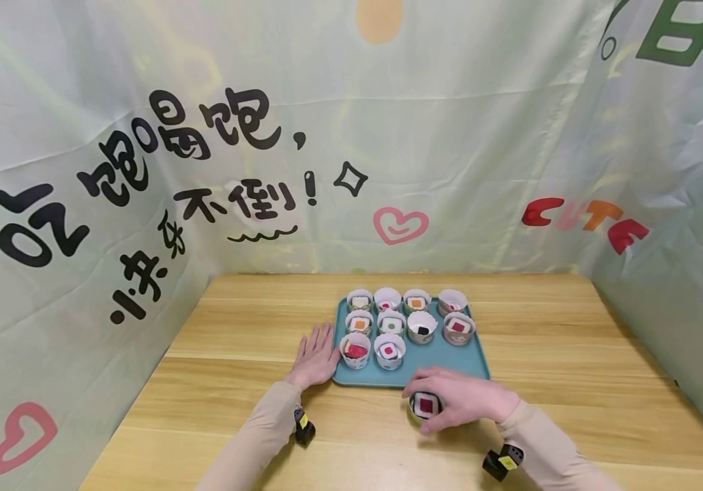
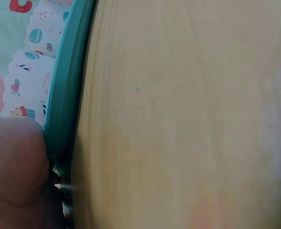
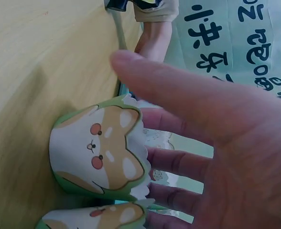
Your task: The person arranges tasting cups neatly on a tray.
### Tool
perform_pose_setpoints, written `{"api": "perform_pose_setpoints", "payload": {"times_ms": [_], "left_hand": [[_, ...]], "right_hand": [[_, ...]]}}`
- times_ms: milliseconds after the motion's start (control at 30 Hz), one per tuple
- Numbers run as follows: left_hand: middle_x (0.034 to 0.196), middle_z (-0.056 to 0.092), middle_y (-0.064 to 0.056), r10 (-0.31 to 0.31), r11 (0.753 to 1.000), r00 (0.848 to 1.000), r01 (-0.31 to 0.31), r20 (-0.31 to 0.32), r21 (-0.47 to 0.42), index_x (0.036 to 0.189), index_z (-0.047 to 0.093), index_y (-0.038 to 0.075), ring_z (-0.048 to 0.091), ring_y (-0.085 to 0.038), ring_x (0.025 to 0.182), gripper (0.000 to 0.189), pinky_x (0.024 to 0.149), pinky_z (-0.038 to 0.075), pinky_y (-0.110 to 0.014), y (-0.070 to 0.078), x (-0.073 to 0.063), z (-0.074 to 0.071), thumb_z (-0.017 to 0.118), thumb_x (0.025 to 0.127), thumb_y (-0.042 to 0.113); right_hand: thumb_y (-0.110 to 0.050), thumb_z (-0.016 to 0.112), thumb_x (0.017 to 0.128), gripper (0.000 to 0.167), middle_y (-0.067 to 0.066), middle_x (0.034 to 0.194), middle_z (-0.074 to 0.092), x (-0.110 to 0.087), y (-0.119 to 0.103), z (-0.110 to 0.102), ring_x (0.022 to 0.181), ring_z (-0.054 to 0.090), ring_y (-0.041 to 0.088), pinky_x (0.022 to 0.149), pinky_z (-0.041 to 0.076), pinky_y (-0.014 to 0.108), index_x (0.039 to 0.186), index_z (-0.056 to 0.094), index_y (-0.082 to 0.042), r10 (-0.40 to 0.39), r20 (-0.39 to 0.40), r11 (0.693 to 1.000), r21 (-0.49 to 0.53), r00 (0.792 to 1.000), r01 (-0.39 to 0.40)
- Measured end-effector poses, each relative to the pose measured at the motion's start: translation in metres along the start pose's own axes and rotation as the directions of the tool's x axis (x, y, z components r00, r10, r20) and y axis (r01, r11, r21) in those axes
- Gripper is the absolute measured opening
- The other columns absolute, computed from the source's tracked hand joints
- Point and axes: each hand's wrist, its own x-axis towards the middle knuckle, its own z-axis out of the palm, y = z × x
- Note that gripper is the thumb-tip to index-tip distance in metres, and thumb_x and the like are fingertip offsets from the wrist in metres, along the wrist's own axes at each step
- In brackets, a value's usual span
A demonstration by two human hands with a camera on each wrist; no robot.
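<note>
A green paper cup with a cartoon animal face (image 3: 100, 148) stands on the table in front of the tray. In the head view, a white-and-black sushi-like piece with a dark red centre (image 1: 427, 405) sits in it. My right hand (image 1: 464, 399) is around this cup, fingers behind it and thumb apart from its near side. A second similar cup (image 3: 95, 219) shows partly at the bottom of the right wrist view. My left hand (image 1: 316, 358) lies flat with fingers extended on the table, against the left edge of the teal tray (image 1: 437, 368).
On the tray stand several paper cups (image 1: 421, 327) in rows, holding sushi-like pieces; one holds a red piece (image 1: 356, 350). The wooden table (image 1: 253, 320) is enclosed by printed cloth walls (image 1: 461, 170) at the back and sides.
</note>
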Motion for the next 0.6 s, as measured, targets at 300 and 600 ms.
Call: {"api": "perform_pose_setpoints", "payload": {"times_ms": [300, 600], "left_hand": [[0.172, 0.007, -0.007, -0.005, 1.0, 1.0, 0.005, 0.003, 0.0, 0.163, 0.012, 0.009, 0.0, -0.029, 0.16, 0.063, 0.129, -0.001, -0.054, 0.0004, 0.0001, -0.0004, 0.027, 0.109, 0.039], [0.172, 0.007, -0.007, -0.01, 1.0, 1.0, 0.01, 0.006, -0.004, 0.163, 0.012, 0.008, 0.0, -0.029, 0.16, 0.064, 0.128, -0.001, -0.054, 0.0004, 0.0003, -0.0002, 0.028, 0.109, 0.039]], "right_hand": [[-0.033, 0.087, 0.075, 0.055, -0.004, 0.122, 0.063, 0.0053, -0.0015, 0.0029, 0.116, 0.058, 0.019, 0.097, 0.053, 0.034, 0.124, 0.068, -0.019, 0.014, 0.027, 0.999, -0.051, 1.0, -0.013], [-0.017, 0.085, 0.071, 0.05, -0.008, 0.116, 0.062, 0.0097, -0.0049, 0.0062, 0.109, 0.057, 0.012, 0.091, 0.054, 0.029, 0.117, 0.068, -0.022, 0.066, 0.053, 0.993, -0.098, 0.996, -0.06]]}}
